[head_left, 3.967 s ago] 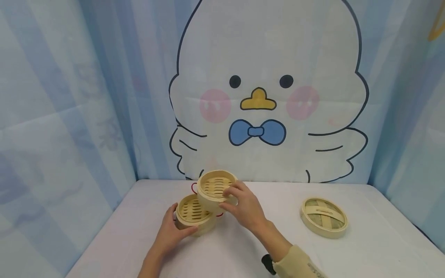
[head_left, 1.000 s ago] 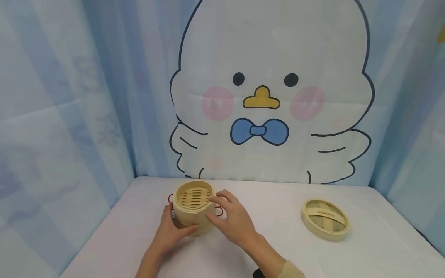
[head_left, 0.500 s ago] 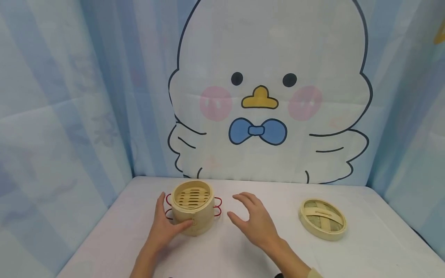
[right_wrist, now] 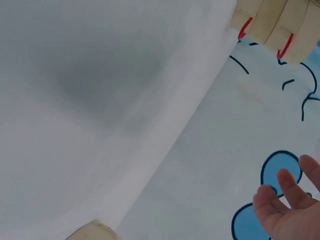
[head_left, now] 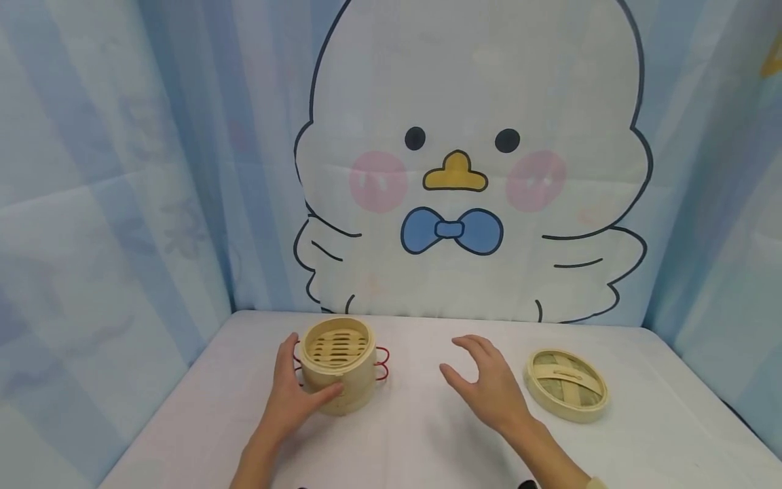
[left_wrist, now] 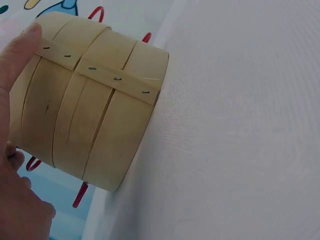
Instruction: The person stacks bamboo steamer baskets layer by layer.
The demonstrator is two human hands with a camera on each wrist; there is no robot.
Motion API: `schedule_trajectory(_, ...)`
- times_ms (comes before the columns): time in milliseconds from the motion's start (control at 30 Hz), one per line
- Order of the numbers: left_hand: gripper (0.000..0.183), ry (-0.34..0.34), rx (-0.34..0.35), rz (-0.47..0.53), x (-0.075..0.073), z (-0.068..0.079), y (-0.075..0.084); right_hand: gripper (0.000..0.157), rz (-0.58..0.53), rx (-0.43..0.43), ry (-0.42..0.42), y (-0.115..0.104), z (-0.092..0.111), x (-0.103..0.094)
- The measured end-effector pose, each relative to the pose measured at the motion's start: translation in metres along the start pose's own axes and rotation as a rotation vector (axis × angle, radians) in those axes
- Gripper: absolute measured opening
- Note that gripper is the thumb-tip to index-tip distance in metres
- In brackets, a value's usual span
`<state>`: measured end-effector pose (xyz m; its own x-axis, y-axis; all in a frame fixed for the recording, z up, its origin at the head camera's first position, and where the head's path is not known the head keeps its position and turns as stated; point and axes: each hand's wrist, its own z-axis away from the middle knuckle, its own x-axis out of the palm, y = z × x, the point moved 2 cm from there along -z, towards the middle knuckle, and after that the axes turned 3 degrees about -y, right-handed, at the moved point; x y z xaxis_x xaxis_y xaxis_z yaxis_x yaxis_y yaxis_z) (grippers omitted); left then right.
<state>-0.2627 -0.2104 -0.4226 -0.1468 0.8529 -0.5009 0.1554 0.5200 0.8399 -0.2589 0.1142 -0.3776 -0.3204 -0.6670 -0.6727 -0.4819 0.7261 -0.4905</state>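
On the left of the table in the head view stands a stack of two round bamboo steamer baskets (head_left: 339, 380), with red loops at its sides and a slatted inside on top. My left hand (head_left: 290, 394) holds it from the left, its thumb against the front wall and its fingers along the left side. The thumb (left_wrist: 19, 52) lies on the upper basket in the left wrist view. Apart from everything, my right hand (head_left: 495, 390) hovers between the stack and the bamboo lid (head_left: 567, 385), fingers spread and slightly bent, holding nothing.
The lid lies flat on the right side of the white-covered table (head_left: 421, 435). Behind the table hangs a curtain (head_left: 452, 285) printed with a cartoon bird, and blue-white curtains (head_left: 110, 238) flank it. In the right wrist view, part of the lid (right_wrist: 94, 231) shows at the bottom edge.
One basket, earlier held tilted over the other by my right hand, now sits stacked on it. My right hand has let go and moved right toward the lid. The left hand stays by the stack.
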Motion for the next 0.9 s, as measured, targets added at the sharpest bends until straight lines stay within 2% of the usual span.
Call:
schedule_trajectory(200,0.123,0.01,0.005,-0.001,0.003,0.0,0.0,0.045,0.043,0.059,-0.014,0.021,0.001,-0.023)
schedule_trajectory(533,0.119,0.024,-0.001,0.018,0.006,-0.001,-0.001,0.053,0.19,0.189,-0.112,0.063,0.011,-0.063)
schedule_trajectory(667,0.118,0.033,-0.012,0.018,0.006,-0.001,0.0,0.054,0.223,0.228,-0.134,0.079,0.016,-0.072)
schedule_trajectory(900,0.113,0.051,0.0,0.022,0.007,-0.001,0.002,0.054,0.221,0.241,-0.145,0.098,0.023,-0.077)
